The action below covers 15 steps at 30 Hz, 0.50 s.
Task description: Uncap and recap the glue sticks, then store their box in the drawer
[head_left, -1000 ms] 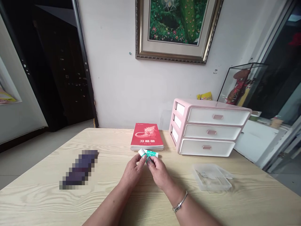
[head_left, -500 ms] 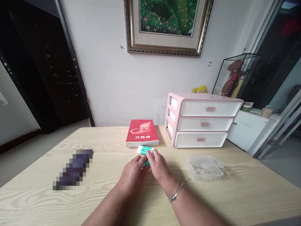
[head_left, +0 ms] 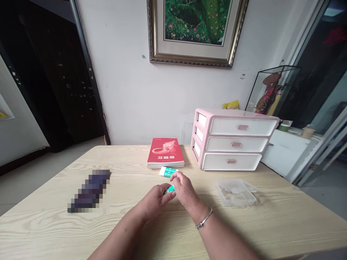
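Note:
In the middle of the table, my left hand is closed around a small green tube, thumb along its near side. My right hand pinches the tube's right end, which its curled fingers hide. Whether there is a cap between them I cannot tell. Just beyond my hands lies a white and green box, its right end partly covered by my right fingers. A red book with a pale dragon-like figure lies flat behind the box.
Right of my hands, a clear plastic case rests on the wooden table. Behind it stands a pink and white three-drawer unit, drawers closed. A pixelated dark object lies at the left. The wall rises behind the table.
My left hand has turned and dropped slightly, showing more of the tube. My right hand's fingers have curled over its end. The view has shifted slightly; the box and book stay put.

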Each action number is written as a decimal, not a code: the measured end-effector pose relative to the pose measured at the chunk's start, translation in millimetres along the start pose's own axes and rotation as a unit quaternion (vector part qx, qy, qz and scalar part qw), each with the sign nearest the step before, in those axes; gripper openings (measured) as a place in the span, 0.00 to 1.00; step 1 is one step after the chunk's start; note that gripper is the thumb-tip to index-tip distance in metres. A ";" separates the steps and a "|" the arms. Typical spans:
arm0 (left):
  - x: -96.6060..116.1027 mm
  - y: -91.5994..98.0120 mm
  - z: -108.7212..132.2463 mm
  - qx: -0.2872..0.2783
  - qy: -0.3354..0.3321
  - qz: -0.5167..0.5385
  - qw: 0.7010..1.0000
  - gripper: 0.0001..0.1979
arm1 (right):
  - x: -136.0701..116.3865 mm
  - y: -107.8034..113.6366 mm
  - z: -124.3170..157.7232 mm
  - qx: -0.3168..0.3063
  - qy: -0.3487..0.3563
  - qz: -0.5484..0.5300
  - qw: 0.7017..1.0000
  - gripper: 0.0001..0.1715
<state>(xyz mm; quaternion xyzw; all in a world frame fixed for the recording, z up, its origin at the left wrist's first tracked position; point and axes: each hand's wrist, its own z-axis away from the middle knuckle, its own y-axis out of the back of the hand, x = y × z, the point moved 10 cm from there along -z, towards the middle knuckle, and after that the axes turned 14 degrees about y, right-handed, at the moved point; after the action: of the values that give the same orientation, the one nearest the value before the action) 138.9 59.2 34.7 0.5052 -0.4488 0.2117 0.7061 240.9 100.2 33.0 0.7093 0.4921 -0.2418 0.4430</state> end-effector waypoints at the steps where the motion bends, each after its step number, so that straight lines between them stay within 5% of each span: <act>1: -1.6 -1.3 0.9 -0.020 0.012 0.028 0.999 0.21 | -2.5 0.1 -0.2 0.000 0.012 -0.001 1.000 0.12; 7: -24.1 -22.8 0.6 -0.152 0.122 0.238 0.952 0.23 | -17.5 -2.2 3.3 -0.026 0.043 -0.073 0.996 0.09; 15: -17.7 -33.0 6.3 -0.227 0.123 0.326 0.910 0.24 | -37.2 14.0 3.8 -0.027 0.096 -0.057 0.993 0.11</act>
<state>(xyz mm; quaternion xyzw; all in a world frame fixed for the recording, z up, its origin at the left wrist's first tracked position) 152.2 43.0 3.0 0.1275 -0.5342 0.3827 0.7429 239.2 77.3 65.5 0.6878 0.5780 -0.1839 0.3988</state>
